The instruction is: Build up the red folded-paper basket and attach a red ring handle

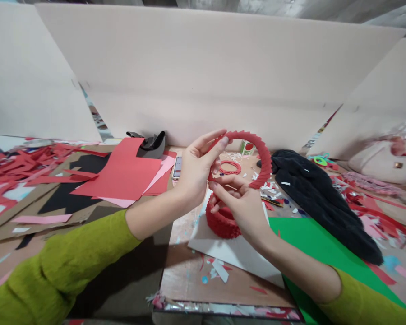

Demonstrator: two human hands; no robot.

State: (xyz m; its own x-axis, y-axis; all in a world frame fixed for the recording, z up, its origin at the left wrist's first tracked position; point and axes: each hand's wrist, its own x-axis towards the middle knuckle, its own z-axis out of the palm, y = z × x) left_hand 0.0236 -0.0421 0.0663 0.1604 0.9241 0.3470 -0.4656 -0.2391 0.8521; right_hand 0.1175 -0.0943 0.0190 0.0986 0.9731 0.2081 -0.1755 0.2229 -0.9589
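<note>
A folded red paper ring [265, 158] with a zigzag edge is held up over the table between both hands. My left hand [203, 164] pinches its upper left side between thumb and fingers. Lower down, my right hand [242, 201] grips the ring's bottom left part, fingers closed around it. Below the hands a stack of similar red paper rings [219, 225] stands on a white sheet [230, 255], partly hidden by the right hand. Farther back lies a smaller, thinner red ring [230, 167].
Red paper sheets [122, 171] and a phone [177, 167] lie to the left. On the right are a green sheet [311, 243], a dark fuzzy cloth [318, 198] and a pale handbag [385, 155]. Paper scraps [219, 271] litter the tabletop. A white partition [196, 81] stands behind.
</note>
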